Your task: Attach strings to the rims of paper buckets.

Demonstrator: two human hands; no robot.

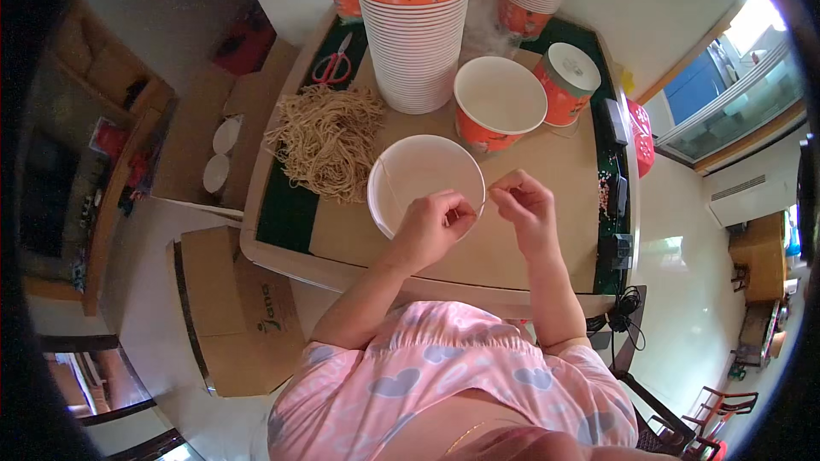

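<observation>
Paper bucket (pixel 427 172), white interior, on desk (pixel 282 259). Left hand (pixel 436 226): fingers pinched at bucket's right rim. Right hand (pixel 527 205): fingers pinched just beside; held items unclear. Twine heap (pixel 329 143), left.

L grip (pixel 437 226) over wht bucket (pixel 440 166), R grip (pixel 527 209) nr rim, twine pile (pixel 329 143) nearby

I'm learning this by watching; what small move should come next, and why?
Probably a gentle pull to snug the pale strand at the right rim of the white-lined tub: the left hand and right hand are pinched close together there, and the strand shows inside the tub. Exactly what they grip is too small to tell.
</observation>
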